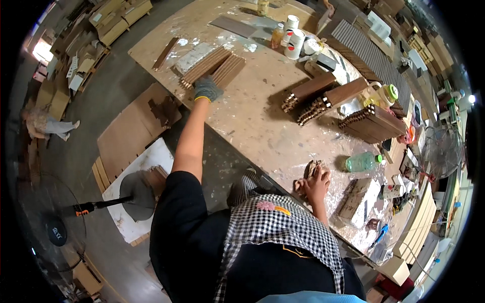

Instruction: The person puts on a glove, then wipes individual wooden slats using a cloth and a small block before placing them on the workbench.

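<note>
Workbench: large pale board, glue-stained, running away from the person; its near-left edge passes just under the outstretched left arm, and a wide bare patch of top lies between the two hands.
Left arm: stretched out long and nearly straight, up and to the left across the bench edge.
Left hand: gloved in grey, fingers curled down onto the near end of the slat stack; whether it clamps or only presses cannot be told.
Slat stack: two flat bundles of ribbed brown strips, lying side by side just beyond the left hand's fingers, close to the bench's left edge.
Right hand: bare, forearm bent close to the body, fingers folded over a small brown piece at the near bench edge.
Dark slat bundles: several, well to the right of the left hand, beyond the right hand.
Green bottle: clear, lying on its side just right of the right hand.
White cans: cylinders with red marks, far beyond the left hand, to its right.
</note>
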Motion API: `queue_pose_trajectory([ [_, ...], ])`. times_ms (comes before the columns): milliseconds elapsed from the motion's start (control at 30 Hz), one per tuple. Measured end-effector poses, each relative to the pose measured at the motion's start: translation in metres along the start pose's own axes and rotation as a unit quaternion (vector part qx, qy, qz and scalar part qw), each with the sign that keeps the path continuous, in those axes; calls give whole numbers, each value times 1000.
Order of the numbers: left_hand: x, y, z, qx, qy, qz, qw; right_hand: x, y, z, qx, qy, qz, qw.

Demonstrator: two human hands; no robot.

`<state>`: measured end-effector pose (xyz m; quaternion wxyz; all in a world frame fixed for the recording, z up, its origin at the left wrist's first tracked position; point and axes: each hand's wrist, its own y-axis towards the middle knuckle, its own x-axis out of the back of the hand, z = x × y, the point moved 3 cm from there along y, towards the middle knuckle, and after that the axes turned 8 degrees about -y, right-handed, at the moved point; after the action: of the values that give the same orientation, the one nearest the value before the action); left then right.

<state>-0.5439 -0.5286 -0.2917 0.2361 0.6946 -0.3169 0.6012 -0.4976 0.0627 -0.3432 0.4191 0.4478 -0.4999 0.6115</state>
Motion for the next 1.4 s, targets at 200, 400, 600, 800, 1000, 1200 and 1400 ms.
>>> queue_pose_trajectory([
  [200,-30,-62,19,214,-629,270,697,25,9,-21,50,148,-84,984],
  [400,-35,-147,-15,100,-624,210,746,4,13,-44,56,193,-113,973],
  [600,-28,-151,-26,-37,-240,97,965,3,18,-26,118,118,-114,979],
  [800,-32,-164,-53,-52,-243,45,967,7,0,-19,95,26,-138,985],
  [1000,-28,-185,-58,-124,-140,-144,972,0,5,-28,105,71,-118,985],
  [1200,-24,-215,-71,-111,-87,-169,976,-1,9,-31,139,93,-146,975],
  [1400,-14,-255,-55,-104,-327,-141,929,0,15,-56,102,177,-141,969],
])
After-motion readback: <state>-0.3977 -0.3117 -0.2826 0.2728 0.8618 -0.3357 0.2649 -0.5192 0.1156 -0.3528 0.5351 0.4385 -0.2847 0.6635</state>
